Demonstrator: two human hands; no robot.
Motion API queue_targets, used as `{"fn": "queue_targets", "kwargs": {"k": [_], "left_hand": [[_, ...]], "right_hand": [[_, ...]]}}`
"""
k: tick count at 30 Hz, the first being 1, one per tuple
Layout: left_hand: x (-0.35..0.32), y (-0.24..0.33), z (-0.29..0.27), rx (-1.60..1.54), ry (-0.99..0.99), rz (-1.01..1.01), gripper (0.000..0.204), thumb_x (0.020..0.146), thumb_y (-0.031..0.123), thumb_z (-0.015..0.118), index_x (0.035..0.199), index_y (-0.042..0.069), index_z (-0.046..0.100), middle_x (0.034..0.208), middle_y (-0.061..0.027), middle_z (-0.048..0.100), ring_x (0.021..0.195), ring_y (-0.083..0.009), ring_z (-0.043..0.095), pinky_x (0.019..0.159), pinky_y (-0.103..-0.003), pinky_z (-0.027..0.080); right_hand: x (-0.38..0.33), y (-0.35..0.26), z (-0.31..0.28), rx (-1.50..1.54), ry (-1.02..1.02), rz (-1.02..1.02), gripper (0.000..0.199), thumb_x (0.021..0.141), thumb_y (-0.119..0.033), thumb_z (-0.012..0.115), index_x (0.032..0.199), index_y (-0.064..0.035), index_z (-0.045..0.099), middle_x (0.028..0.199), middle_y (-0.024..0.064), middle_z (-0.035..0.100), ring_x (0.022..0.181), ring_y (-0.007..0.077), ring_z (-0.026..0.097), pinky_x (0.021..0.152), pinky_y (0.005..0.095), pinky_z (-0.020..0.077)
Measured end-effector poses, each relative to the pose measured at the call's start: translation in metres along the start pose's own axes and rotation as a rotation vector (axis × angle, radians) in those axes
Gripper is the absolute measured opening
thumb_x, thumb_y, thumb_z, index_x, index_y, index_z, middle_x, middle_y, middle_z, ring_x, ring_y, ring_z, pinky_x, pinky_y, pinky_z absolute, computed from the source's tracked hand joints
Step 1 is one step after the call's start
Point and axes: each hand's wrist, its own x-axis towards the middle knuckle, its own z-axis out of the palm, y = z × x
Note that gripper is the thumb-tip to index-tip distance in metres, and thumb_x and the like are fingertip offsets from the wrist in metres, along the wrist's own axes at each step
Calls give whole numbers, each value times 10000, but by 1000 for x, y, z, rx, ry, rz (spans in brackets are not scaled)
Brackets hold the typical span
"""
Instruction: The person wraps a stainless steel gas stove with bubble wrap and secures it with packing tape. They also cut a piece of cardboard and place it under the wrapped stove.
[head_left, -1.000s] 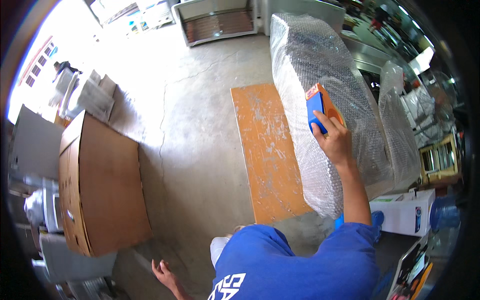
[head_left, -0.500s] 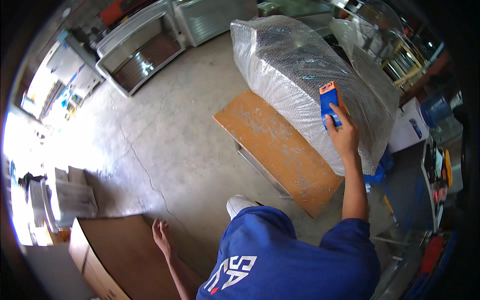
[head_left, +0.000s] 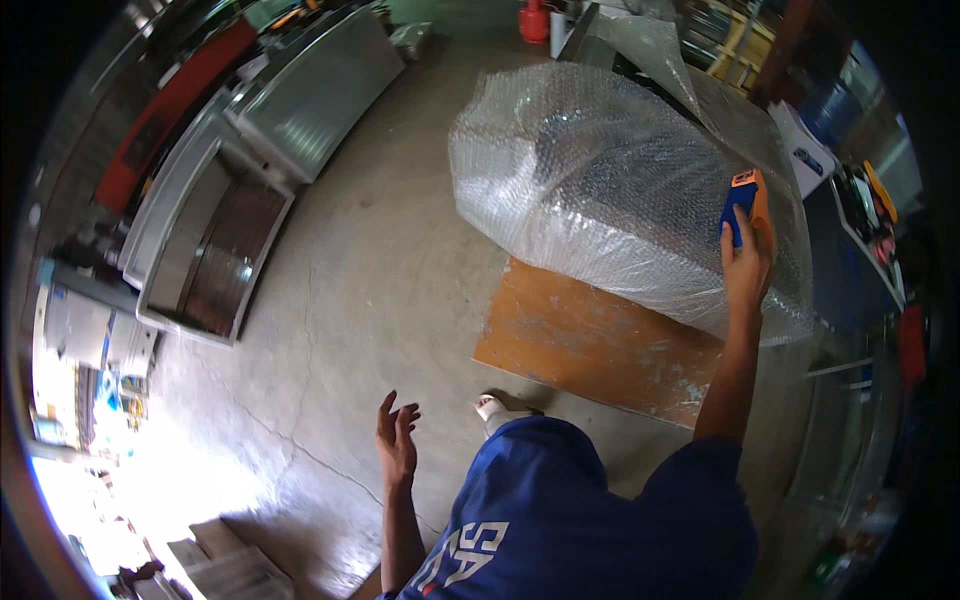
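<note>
My right hand (head_left: 748, 268) is closed around a small oblong box (head_left: 737, 208), blue on the face and orange at its end and side. It is over the right part of a large bulky thing swathed in clear bubble wrap (head_left: 590, 170); what lies under the wrap is hard to make out. That bundle rests on a worn orange-brown board (head_left: 595, 335), whose near part shows bare and scuffed. Off to the left, over the concrete floor, my left hand (head_left: 398, 440) hangs with its fingers apart and nothing in it.
Metal-framed panels (head_left: 315, 95) and an open metal case (head_left: 215, 245) stand at the left. A red cylinder (head_left: 534, 22) is at the back. On the right, a dark table (head_left: 850, 265) holds tools near a white box (head_left: 800, 150). Flat cartons (head_left: 235, 565) lie at lower left.
The view has turned left. My right hand, still holding the box, now sits over the right end of the bubble wrap. My left hand has come up and nearer my body.
</note>
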Motion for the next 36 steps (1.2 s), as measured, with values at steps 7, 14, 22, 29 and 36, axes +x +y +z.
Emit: {"fn": "queue_targets", "kwargs": {"k": [7,14,22,29,36], "left_hand": [[172,162,23,15,-422,456,649,964,351,649,1473,5,442,1269,-213,658,1169,-307,633,1006,-414,481],[295,237,94,245,-633,815,919,842,496,774,1478,-58,408,1488,-296,449,1404,-415,408,1164,-473,332],[355,265,171,-93,-1119,875,619,883,471,761,1202,-42,624,1166,-245,669,1033,-364,656,890,-432,508],[397,266,218,-351,-1196,746,265,1034,230,607,914,0,658,722,-33,581,681,-103,474,619,-297,416],[425,283,266,-322,-1241,1085,272,1030,198,601,842,2,611,772,-74,606,678,-172,529,633,-337,430]], "right_hand": [[-10,10,47,-319,-145,42,442,952,-279,684,1380,-196,609,1053,168,681,989,346,677,886,484,515],[-7,-104,-18,-426,-285,512,752,941,-271,690,1584,-283,300,1239,244,628,1215,428,573,1065,565,389],[-134,-306,-66,-72,-332,1027,689,914,-184,729,1526,-162,412,1163,252,668,1084,349,662,943,445,532],[-140,-409,-24,13,-176,1317,559,934,-157,715,1445,-81,504,1000,176,738,935,275,733,821,397,585],[-41,-431,69,-32,210,1065,342,916,-125,725,1239,-25,672,954,156,722,861,234,713,743,351,569]]}}
